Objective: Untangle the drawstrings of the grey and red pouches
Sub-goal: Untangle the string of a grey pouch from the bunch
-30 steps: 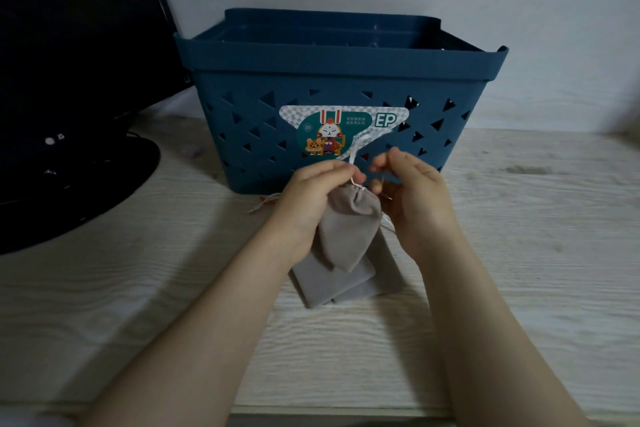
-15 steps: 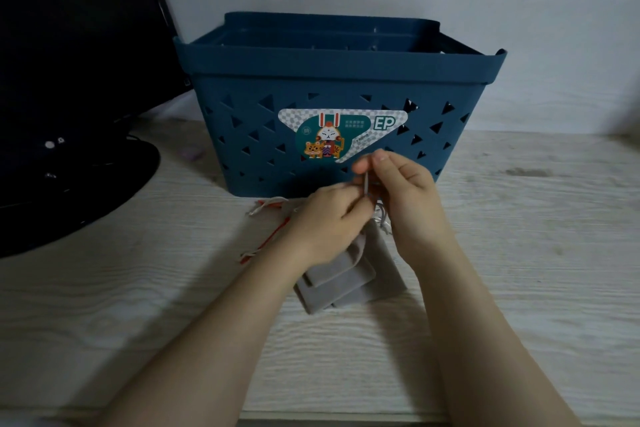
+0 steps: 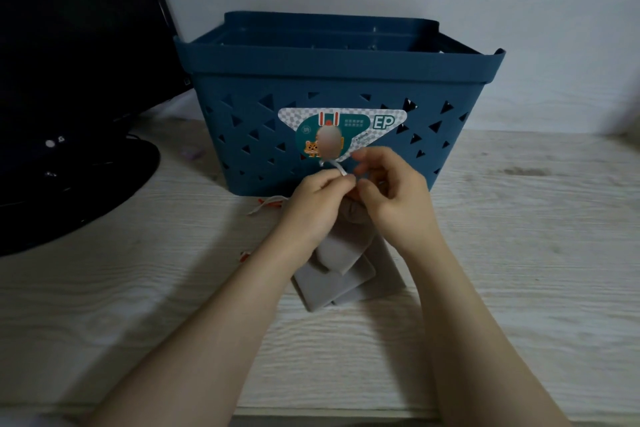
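Observation:
Several grey pouches (image 3: 337, 269) lie stacked on the wooden table in front of the blue basket, the top one lifted at its neck. My left hand (image 3: 311, 208) pinches a white drawstring (image 3: 337, 168) that loops up above the fingers. My right hand (image 3: 394, 198) is curled over the gathered neck of the top grey pouch, fingertips meeting the left hand's at the string. Red and white cord ends (image 3: 268, 206) trail on the table to the left of my left hand. The red pouch itself is hidden.
A blue plastic basket (image 3: 329, 76) with triangular holes and a sticker stands right behind my hands. A black monitor and its round base (image 3: 79, 177) fill the left side. The pale wooden table (image 3: 519, 253) stretches to the right and front.
My left hand has risen and pulled the white drawstring up into a loop. The top grey pouch is lifted again at its neck. My right hand has shifted slightly lower over the neck.

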A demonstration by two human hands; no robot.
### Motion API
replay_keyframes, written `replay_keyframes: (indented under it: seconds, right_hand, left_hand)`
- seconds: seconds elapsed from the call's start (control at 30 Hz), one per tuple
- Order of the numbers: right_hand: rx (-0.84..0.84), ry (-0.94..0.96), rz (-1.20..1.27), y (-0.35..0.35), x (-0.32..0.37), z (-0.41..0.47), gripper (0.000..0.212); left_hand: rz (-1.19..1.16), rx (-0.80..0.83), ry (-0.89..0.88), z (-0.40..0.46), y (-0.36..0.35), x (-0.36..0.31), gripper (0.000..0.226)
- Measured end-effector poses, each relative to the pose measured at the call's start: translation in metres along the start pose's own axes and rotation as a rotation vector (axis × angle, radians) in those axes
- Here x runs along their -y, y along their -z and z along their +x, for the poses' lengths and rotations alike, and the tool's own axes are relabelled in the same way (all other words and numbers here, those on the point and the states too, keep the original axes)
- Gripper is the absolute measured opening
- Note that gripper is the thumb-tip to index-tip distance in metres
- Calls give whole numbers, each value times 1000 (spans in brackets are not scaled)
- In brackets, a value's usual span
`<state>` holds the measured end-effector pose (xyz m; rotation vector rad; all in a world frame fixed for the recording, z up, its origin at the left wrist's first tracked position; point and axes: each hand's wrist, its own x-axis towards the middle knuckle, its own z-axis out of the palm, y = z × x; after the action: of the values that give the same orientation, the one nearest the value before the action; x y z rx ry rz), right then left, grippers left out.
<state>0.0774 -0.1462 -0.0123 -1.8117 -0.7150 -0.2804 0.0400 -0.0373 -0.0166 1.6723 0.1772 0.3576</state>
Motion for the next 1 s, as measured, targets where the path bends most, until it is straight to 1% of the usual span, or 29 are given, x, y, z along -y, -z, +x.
replay_keyframes:
  seconds: [0.13,0.23,0.33,0.47,0.53,0.6,0.67,0.73,0.83,0.93,1.0]
  right_hand:
    - [41,-21,7,-3,0,-2,21]
    - [16,-35,-13,-3,0,0,17]
    - [-1,-127,73,0,-1,2,16]
    - [-56,-264,315,2,-1,3,17]
    - [-89,-329,444,1,0,3,17]
    - [-107,-346,470,2,-1,4,17]
    - [-104,-318,376,2,-2,5,17]
    - [-99,-264,225,1,-5,4,17]
    - [-63,-164,6,1,-6,4,10]
    - [10,-101,-102,1,-5,3,9]
    - [29,-57,-169,2,-4,3,11]
  left_hand:
    - [-148,-35,41,1,3,1,27]
    - [-172,-21,42,2,3,1,29]
    - [-171,-34,60,2,4,-1,29]
    - [61,-9,-43,-2,3,-3,20]
    - [124,-29,-97,-2,3,-2,14]
    - [229,-60,-182,0,4,-1,9]
    - [361,-114,-293,1,4,1,5]
    - [438,-187,-367,2,4,4,3]
    - [500,-225,-387,2,5,7,4]
    - [526,-222,-419,3,7,9,5]
    - [548,-216,-454,2,8,10,6]
